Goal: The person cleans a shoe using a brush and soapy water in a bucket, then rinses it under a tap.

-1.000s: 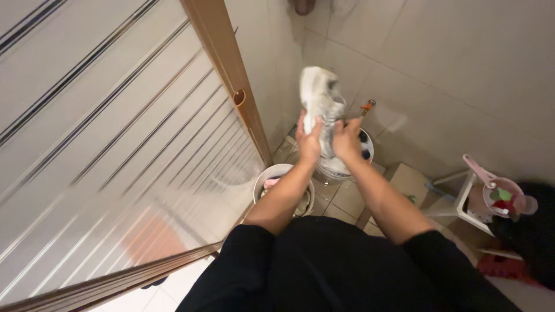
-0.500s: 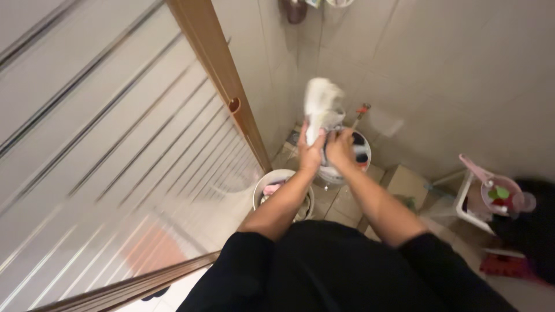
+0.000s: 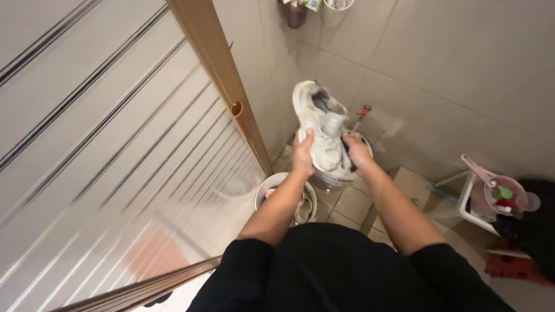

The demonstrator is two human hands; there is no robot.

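Both hands, left hand (image 3: pixel 303 155) and right hand (image 3: pixel 356 151), clamp a wet white sneaker (image 3: pixel 321 128) above the bucket (image 3: pixel 338 179). Its slick fabric could slip from those pinching fingers and splash the tiled floor (image 3: pixel 352 203)

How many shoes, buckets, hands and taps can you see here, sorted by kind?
Shoes: 1, the white sneaker, held by both hands.
Buckets: 2, one under the sneaker, one nearer.
Hands: 2, left hand, right hand.
Taps: 1, wall tap.
Total: 6.

Sliding door (image 3: pixel 115 162) close on the left, two buckets (image 3: pixel 263 193) below, tiled wall (image 3: pixel 439 69) ahead, stool (image 3: pixel 471 199) right
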